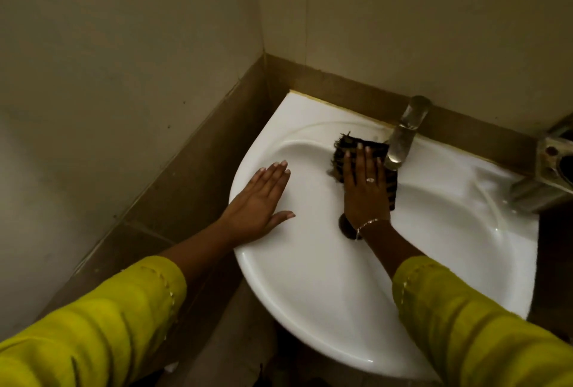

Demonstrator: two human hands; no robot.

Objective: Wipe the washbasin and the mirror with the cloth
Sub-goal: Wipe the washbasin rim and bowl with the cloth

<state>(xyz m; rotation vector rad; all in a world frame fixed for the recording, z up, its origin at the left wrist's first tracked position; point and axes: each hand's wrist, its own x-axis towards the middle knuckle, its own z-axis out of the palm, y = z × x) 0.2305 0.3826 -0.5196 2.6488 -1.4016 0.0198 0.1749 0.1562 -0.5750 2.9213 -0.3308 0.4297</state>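
Washbasin (310, 309), white (corner-mounted), beige walls (124, 45)

— Where is the cloth (356, 150)?
— Under the right hand (366, 188), pressed flat on the inner back wall of the white washbasin (310, 278), just beside the tap (403, 135).
— And the left hand (263, 200)?
— Spread flat on the basin's left rim (fingers together, thumb out). The drain (345, 227) shows by the right wrist.
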